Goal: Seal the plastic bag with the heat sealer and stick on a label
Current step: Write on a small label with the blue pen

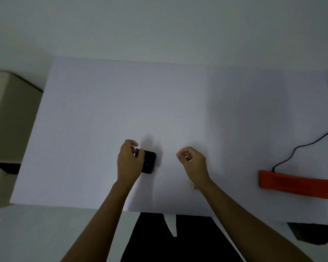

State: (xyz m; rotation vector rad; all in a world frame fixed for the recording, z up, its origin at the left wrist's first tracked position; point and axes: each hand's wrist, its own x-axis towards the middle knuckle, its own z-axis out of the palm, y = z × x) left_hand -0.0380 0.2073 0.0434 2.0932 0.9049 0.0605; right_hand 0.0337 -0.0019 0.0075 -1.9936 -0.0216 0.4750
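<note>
My left hand (130, 160) rests on a small black rounded device (149, 161) at the middle of the white table (121, 103), fingers curled over its left edge where a bit of purple shows. To the right, my right hand (192, 160) hovers with thumb and fingertips pinched together; I cannot tell whether something tiny sits between them. An orange heat sealer (299, 184) lies at the table's right edge, well apart from both hands, with a black cable (301, 146) running off to the right. No plastic bag is clearly visible; a small pale scrap (193, 186) lies under my right wrist.
A beige box (9, 114) stands left of the table, beyond its edge. A dark object (311, 233) sits on the floor at the lower right. The table's near edge runs just in front of my body.
</note>
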